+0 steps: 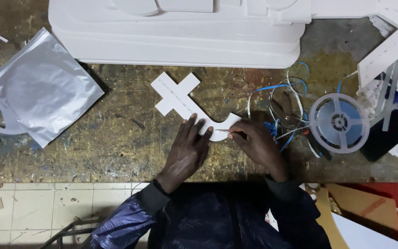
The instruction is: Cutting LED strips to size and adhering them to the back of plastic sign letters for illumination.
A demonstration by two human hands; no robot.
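With the left hand (187,150) pressing spread fingers flat on the white cross-shaped letter piece (185,102) lying mid-bench (116,138), keep it pinned while the right hand (256,143), fingertips pinched together on the thin strip (223,132) at its curved end, seats that strip evenly along the edge.

Reel (339,122) right of cross-shaped piece (180,102)

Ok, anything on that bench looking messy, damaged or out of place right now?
Yes: loose blue and white strip lies unspooled in a tangle between the right hand and the clear reel. The worktop is scarred and paint-stained. The white t-shaped piece under the left hand looks intact.
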